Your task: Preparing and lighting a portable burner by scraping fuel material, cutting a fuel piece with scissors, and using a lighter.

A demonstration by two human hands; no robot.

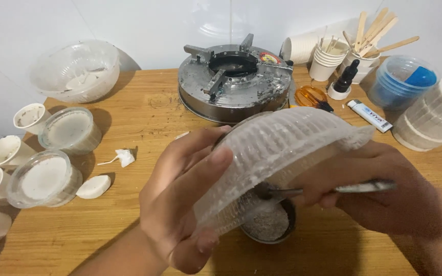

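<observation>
Round metal burner [235, 82] centre-back – lighter [370, 115], dropper bottle [345, 79] right – lidded tubs [57, 153] left.

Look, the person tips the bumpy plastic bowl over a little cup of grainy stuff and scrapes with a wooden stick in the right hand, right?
Not quite. The right hand holds a metal spoon, not a wooden stick. The wooden sticks stand in cups at the back of the table. The left hand does tip the bumpy plastic bowl over the little cup, as the head view shows.

A wooden table [144, 110] is covered with white-filled plastic tubs [70, 130], paper cups [29, 116], a metal burner [234, 82] and a lighter [369, 115].
</observation>
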